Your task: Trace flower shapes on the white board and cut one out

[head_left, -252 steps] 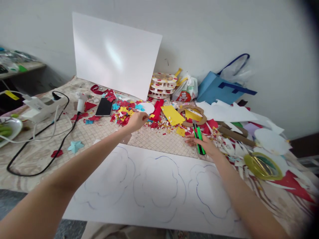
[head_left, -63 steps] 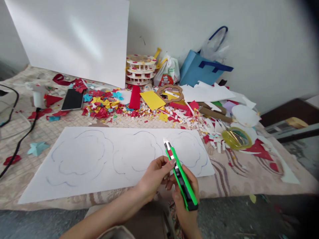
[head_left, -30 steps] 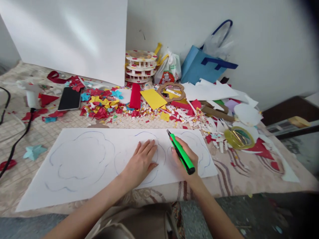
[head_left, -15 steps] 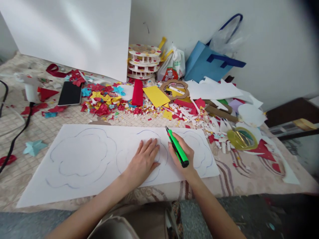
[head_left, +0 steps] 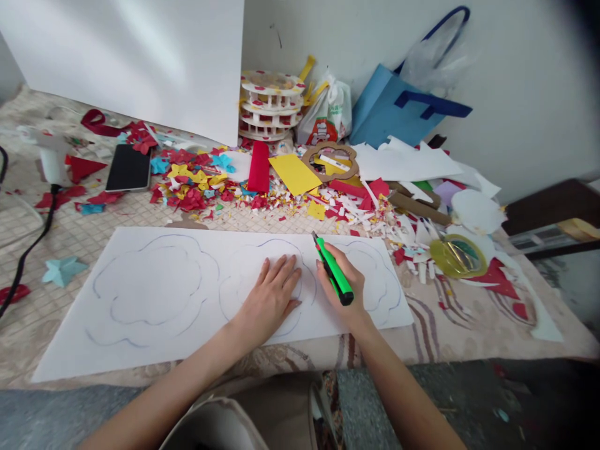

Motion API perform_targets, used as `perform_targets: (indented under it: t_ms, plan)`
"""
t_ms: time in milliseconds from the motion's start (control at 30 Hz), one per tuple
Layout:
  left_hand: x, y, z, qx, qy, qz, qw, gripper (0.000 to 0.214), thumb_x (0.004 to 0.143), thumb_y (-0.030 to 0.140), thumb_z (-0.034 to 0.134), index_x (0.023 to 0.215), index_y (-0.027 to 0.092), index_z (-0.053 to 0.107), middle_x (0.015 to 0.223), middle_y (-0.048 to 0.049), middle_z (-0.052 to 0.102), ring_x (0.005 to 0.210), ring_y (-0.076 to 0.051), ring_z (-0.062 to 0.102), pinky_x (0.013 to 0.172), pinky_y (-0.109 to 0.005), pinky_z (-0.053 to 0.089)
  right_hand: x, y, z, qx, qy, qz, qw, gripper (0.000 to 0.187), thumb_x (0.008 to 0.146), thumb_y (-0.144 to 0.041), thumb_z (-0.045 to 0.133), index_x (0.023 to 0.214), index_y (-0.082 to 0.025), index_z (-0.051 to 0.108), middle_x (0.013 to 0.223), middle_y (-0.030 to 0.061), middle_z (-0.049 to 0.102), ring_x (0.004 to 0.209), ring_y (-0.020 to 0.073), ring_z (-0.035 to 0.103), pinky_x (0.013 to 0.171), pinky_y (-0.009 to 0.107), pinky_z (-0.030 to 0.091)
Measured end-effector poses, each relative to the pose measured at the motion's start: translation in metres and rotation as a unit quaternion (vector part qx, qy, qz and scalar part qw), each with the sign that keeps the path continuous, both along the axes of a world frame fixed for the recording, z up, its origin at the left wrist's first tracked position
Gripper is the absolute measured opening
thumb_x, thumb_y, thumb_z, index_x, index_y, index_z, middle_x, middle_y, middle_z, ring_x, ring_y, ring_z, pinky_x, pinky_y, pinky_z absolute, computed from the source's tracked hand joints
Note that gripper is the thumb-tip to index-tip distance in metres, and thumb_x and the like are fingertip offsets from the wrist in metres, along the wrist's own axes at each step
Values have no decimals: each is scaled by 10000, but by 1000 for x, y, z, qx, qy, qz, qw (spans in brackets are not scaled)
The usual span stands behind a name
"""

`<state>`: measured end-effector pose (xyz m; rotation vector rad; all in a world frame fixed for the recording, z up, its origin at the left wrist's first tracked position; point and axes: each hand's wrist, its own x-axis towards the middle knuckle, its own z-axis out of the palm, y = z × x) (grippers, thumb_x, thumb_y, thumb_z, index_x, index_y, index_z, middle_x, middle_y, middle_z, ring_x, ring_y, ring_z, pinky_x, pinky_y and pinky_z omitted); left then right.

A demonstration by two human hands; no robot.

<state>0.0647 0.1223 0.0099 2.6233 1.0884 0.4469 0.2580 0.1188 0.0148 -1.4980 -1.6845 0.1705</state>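
Observation:
A long white sheet [head_left: 154, 287] lies on the patterned tablecloth, with cloud-like flower outlines drawn on it in blue. Flat on the middle outline rests my left hand [head_left: 269, 303], its fingers stretched out. My right hand [head_left: 344, 284] is closed around a green and black utility knife [head_left: 334, 270], between the middle and right outlines. The knife's tip points away from me, near the sheet's far edge; whether it touches the sheet I cannot tell.
Paper scraps and folded stars [head_left: 197, 181] litter the back. A phone [head_left: 129, 167] and a white glue gun [head_left: 51, 159] lie left. Behind stand a tiered white model [head_left: 270, 106], a blue bag [head_left: 394, 106] and a large white board [head_left: 140, 62]. Tape [head_left: 458, 256] sits right.
The view has shifted slightly. Both hands keep nearly the same place on the sheet, the left still flat and the right still holding the knife.

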Motion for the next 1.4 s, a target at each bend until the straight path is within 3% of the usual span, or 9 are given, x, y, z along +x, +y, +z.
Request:
perform_targets:
  t_ms: [400, 733, 1400]
  plan:
    - [4, -4, 4, 7, 59, -4, 998, 623, 898, 324, 618, 1434, 124, 370, 1545, -210, 273, 1441, -361, 227, 1148, -589, 210, -6, 4, 2, -20, -51, 0, 998, 348, 909, -304, 517, 1234, -196, 573, 1014, 99, 728, 855, 213, 705, 780, 340, 559]
    - [8, -7, 6, 17, 91, 23, 995, 581, 917, 359, 588, 1420, 122, 419, 1551, -192, 272, 1438, -359, 238, 1151, -581, 219, -5, 2, -1, -21, -85, -3, 996, 329, 898, -291, 510, 1201, -172, 567, 956, 95, 731, 779, 202, 699, 719, 315, 548]
    - [11, -7, 10, -7, 114, 32, 993, 704, 918, 373, 574, 1460, 12, 307, 1553, -187, 253, 1446, -343, 223, 1171, -567, 189, -4, -9, -6, 5, -112, 1, 994, 363, 909, -272, 498, 1251, -162, 547, 1021, 113, 733, 833, 204, 717, 751, 314, 568]
